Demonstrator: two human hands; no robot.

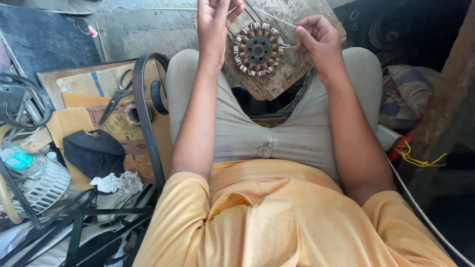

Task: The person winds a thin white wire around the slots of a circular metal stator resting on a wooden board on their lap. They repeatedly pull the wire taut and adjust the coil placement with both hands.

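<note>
A round motor stator (258, 48) with copper windings and white insulation lies on a worn wooden block (292, 69) between my knees. My left hand (216, 17) is raised just left of the stator, its fingers pinched on a thin white strand. To the stator's right, my right hand (316, 34) pinches the other end of a thin white strip (277, 20) that runs above the stator's upper edge. A second thin piece pokes from the stator's right rim toward my right fingers.
Scissors (118, 95) and a black strap (143, 113) lie on cardboard (74, 121) at my left. A black cloth mask (94, 152), crumpled paper, a white fan guard (47, 185) and a plastic bottle sit lower left. Dark motor parts (391, 29) stand upper right.
</note>
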